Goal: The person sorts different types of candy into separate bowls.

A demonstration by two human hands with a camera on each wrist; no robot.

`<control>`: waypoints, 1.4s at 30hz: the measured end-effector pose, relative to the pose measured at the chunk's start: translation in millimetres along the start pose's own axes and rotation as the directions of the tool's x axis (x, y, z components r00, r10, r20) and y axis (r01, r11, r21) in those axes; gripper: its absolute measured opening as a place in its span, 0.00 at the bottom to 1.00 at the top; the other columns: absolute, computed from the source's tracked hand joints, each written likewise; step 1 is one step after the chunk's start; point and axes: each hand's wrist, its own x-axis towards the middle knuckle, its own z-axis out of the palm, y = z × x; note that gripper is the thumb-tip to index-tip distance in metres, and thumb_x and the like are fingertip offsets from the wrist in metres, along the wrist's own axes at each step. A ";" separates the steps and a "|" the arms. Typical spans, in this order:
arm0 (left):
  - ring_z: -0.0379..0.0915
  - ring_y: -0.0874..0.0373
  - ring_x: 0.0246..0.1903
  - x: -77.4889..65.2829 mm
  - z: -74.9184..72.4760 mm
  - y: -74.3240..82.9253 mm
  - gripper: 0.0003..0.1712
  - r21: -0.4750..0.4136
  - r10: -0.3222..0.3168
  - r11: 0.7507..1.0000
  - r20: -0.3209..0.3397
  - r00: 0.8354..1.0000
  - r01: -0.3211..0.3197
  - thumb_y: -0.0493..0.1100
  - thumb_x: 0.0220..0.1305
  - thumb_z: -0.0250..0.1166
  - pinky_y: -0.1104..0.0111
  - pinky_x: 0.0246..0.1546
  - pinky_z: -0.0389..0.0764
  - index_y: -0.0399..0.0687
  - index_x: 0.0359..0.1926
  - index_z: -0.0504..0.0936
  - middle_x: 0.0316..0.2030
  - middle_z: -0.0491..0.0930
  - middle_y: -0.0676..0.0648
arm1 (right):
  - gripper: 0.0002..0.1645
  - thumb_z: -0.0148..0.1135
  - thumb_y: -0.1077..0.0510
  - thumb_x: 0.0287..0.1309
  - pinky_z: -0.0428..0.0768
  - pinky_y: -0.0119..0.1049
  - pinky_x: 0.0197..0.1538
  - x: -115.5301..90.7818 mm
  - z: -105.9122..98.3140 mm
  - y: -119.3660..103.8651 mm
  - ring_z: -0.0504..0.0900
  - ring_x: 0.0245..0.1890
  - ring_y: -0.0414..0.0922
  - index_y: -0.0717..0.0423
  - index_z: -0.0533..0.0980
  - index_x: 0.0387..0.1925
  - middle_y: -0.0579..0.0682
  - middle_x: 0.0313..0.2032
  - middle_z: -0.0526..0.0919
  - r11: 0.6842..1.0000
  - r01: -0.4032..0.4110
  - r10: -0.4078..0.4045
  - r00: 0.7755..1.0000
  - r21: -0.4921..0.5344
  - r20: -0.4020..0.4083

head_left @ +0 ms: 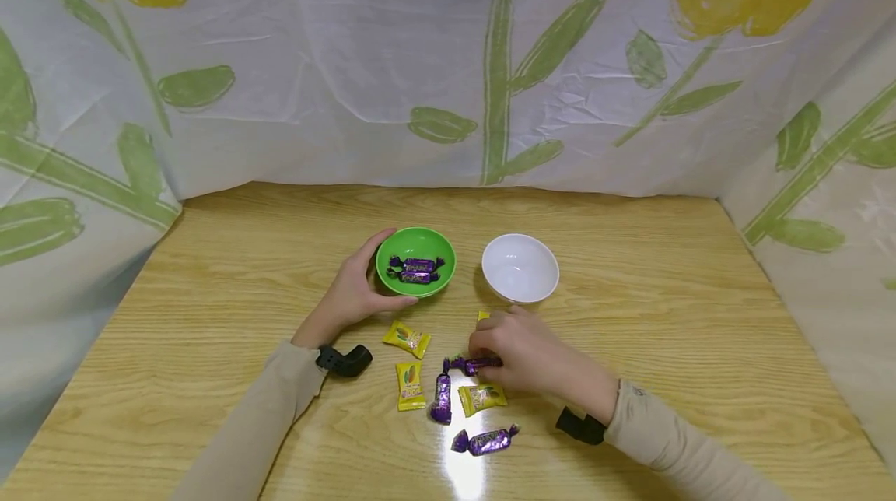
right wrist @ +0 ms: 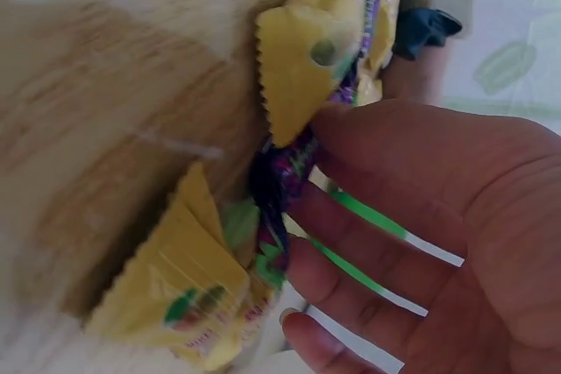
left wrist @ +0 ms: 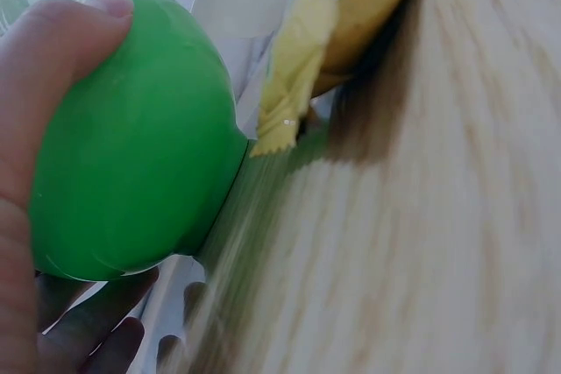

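My left hand (head_left: 353, 289) holds the green bowl (head_left: 416, 241) from its left side, the thumb at the near rim and the fingers round the far side. Two purple-wrapped candies (head_left: 418, 278) lie inside it. In the left wrist view the thumb presses against the outer wall of the bowl (left wrist: 140, 146). My right hand (head_left: 528, 349) pinches another purple-wrapped candy (head_left: 467, 366) low over the table, between thumb and fingers. In the right wrist view that candy (right wrist: 294, 164) shows between yellow packets. A yellow packet (head_left: 483, 316) is partly hidden behind the right hand.
A white bowl (head_left: 520, 268) stands right of the green one. Yellow packets (head_left: 407, 338) (head_left: 410, 387) (head_left: 482, 399) and purple candies (head_left: 442, 396) (head_left: 490, 442) lie on the wooden table (head_left: 630, 268). A painted cloth (head_left: 392, 57) hangs around the back and sides.
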 end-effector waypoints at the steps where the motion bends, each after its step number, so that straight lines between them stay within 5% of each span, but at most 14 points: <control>1: 0.62 0.49 0.67 0.0 0.0 0.1 0.64 -0.003 -0.001 1.000 0.000 1.000 0.001 0.40 0.39 0.85 0.53 0.70 0.59 0.43 0.75 0.57 0.67 0.68 0.43 | 0.09 0.75 0.54 0.47 0.71 0.35 0.38 0.5 0.7 -0.3 0.78 0.33 0.36 0.46 0.83 0.32 0.39 0.31 0.82 1.000 0.001 -0.001 1.000 -0.006 0.002; 14: 0.61 0.49 0.68 -1.1 -1.4 1.0 0.64 0.002 0.001 1.000 0.000 1.000 -0.001 0.40 0.40 0.85 0.53 0.71 0.58 0.42 0.75 0.57 0.67 0.67 0.43 | 0.09 0.75 0.54 0.45 0.71 0.34 0.39 7.6 -1.0 -2.9 0.78 0.32 0.36 0.48 0.84 0.31 0.39 0.30 0.82 1.000 0.015 -0.015 1.000 0.008 -0.008; 24: 0.61 0.48 0.68 -3.0 -3.4 2.3 0.64 0.004 -0.005 1.000 0.001 1.000 0.005 0.41 0.40 0.84 0.52 0.71 0.57 0.42 0.75 0.56 0.68 0.67 0.43 | 0.09 0.75 0.56 0.43 0.71 0.34 0.38 21.3 -21.5 -7.8 0.76 0.30 0.35 0.49 0.85 0.30 0.40 0.29 0.82 1.000 0.011 -0.012 0.998 -0.007 -0.064; 42: 0.63 0.49 0.66 -2.9 -3.9 0.9 0.63 -0.020 -0.004 1.000 0.008 1.000 0.004 0.38 0.41 0.84 0.52 0.71 0.57 0.44 0.75 0.56 0.66 0.68 0.43 | 0.05 0.72 0.57 0.53 0.73 0.39 0.40 73.3 -51.4 3.2 0.78 0.30 0.40 0.51 0.85 0.33 0.42 0.30 0.82 0.997 -0.014 0.030 0.974 0.071 -0.222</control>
